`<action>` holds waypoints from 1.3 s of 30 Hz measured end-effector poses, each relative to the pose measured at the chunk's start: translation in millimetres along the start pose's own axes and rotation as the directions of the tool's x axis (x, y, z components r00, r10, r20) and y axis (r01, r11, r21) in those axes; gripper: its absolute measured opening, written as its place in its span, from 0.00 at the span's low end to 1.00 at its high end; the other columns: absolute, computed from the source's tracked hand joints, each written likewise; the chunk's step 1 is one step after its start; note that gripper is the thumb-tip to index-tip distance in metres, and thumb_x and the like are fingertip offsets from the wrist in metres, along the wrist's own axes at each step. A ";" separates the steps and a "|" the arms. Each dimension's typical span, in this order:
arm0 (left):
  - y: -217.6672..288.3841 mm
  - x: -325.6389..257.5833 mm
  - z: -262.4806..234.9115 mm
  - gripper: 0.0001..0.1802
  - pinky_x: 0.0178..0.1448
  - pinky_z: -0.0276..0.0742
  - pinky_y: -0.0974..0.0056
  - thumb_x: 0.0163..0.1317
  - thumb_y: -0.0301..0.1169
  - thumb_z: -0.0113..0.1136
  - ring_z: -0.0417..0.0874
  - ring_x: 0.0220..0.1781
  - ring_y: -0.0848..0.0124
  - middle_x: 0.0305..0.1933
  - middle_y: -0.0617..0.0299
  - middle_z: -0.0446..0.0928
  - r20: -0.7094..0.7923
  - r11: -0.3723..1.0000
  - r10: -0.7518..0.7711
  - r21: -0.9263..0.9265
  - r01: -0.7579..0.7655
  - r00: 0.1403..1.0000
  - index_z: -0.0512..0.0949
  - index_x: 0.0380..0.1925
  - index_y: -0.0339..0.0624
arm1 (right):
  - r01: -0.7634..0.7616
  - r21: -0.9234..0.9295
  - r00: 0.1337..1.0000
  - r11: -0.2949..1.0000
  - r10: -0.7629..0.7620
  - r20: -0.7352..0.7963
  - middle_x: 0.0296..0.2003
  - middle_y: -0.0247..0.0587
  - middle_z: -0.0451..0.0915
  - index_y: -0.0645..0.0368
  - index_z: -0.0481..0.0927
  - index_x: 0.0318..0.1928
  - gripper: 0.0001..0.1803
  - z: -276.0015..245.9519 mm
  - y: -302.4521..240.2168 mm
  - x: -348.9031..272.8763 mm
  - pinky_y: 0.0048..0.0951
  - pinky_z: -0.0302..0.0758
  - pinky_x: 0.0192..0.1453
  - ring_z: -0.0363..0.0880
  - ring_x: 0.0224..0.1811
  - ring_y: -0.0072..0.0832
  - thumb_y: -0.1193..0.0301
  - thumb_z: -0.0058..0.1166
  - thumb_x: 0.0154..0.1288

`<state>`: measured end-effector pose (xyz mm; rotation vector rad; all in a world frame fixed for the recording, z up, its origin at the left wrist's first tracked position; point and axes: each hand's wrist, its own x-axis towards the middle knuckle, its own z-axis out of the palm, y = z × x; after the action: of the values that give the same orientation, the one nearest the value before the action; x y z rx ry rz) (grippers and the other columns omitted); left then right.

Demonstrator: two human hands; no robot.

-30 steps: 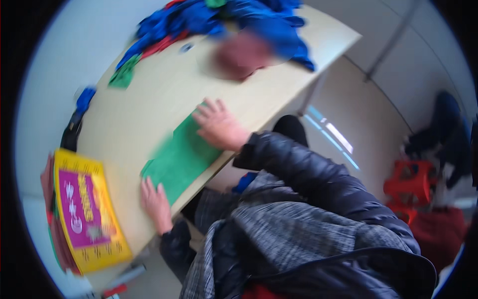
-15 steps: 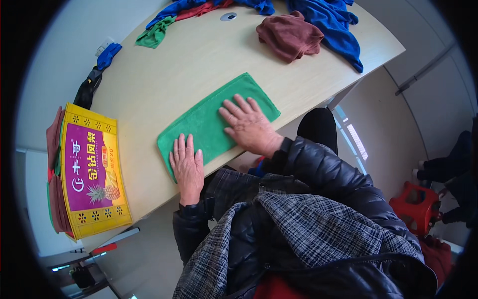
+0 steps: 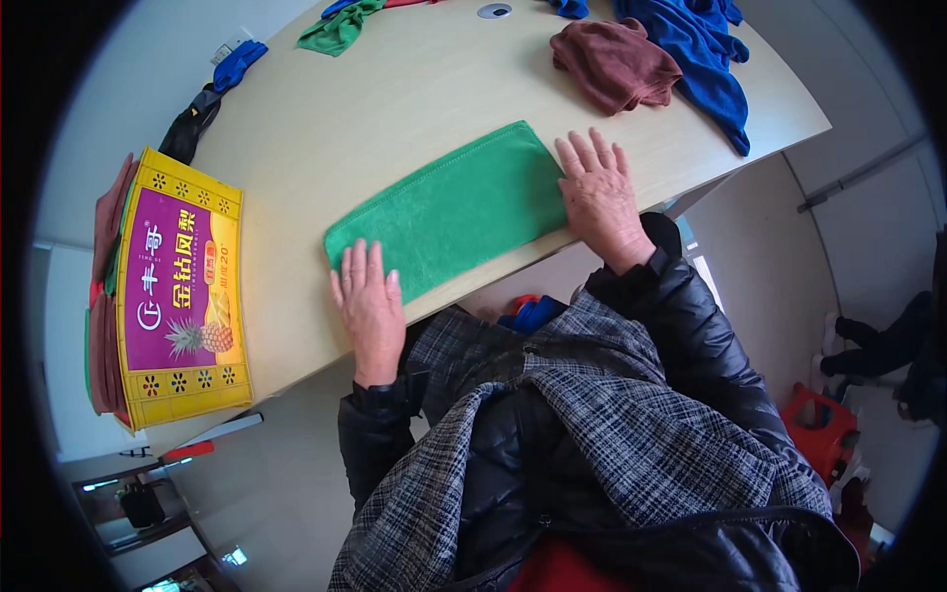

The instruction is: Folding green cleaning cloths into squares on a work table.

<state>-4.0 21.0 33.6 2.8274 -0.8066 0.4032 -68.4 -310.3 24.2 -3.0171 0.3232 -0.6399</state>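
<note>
A green cloth (image 3: 459,212), folded into a long flat rectangle, lies at the near edge of the pale wooden table (image 3: 286,296). My left hand (image 3: 370,306) rests with fingers stretched over its lower left corner. At the cloth's right end, my right hand (image 3: 602,197) lies flat, its fingers apart and the fingertips beyond the cloth's edge on the table. Neither hand grips anything. The cloth looks smooth, with a stitched hem along its far side.
On the left stands a yellow and purple carton (image 3: 182,296) with cloths inside. A crumpled brown cloth (image 3: 614,67) and blue cloths (image 3: 691,64) lie at the far right, a green cloth (image 3: 340,28) at the far left. A red stool (image 3: 821,429) and another person's legs (image 3: 878,340) are beyond the table.
My right hand has slid from the middle of the green cloth to its right end. My left hand stays at the left corner. The view has shifted a little.
</note>
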 end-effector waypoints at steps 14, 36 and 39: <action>34.2 -16.0 -1.4 0.24 0.78 0.60 0.48 0.69 0.29 0.55 0.70 0.74 0.52 0.72 0.51 0.71 -0.032 0.928 0.293 -0.230 -0.292 0.956 0.75 0.64 0.38 | 0.139 0.317 0.987 0.938 -0.156 0.030 0.73 0.46 0.65 0.57 0.67 0.72 0.30 2.0 -57.6 -21.6 0.50 0.54 0.80 0.58 0.77 0.46 0.64 0.52 0.72; -14.0 45.3 22.8 0.31 0.79 0.55 0.44 0.76 0.48 0.49 0.61 0.79 0.50 0.78 0.50 0.62 0.070 0.991 0.119 0.046 -0.123 0.990 0.66 0.72 0.44 | 0.228 0.260 0.959 0.938 -0.263 0.108 0.75 0.46 0.62 0.53 0.65 0.74 0.33 19.5 -73.9 38.9 0.54 0.51 0.80 0.54 0.79 0.47 0.52 0.47 0.75; -26.8 41.7 25.2 0.36 0.80 0.50 0.42 0.76 0.54 0.45 0.54 0.82 0.50 0.81 0.50 0.56 0.115 0.997 0.052 0.042 -0.057 0.992 0.61 0.76 0.47 | 0.243 0.232 0.951 0.942 -0.279 0.137 0.76 0.45 0.61 0.52 0.64 0.75 0.35 25.9 -61.7 35.7 0.54 0.51 0.81 0.52 0.80 0.47 0.48 0.45 0.76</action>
<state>49.8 17.0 19.9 2.8984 -0.9093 0.2731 -14.0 -257.7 19.8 -2.9002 -0.1489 -0.3968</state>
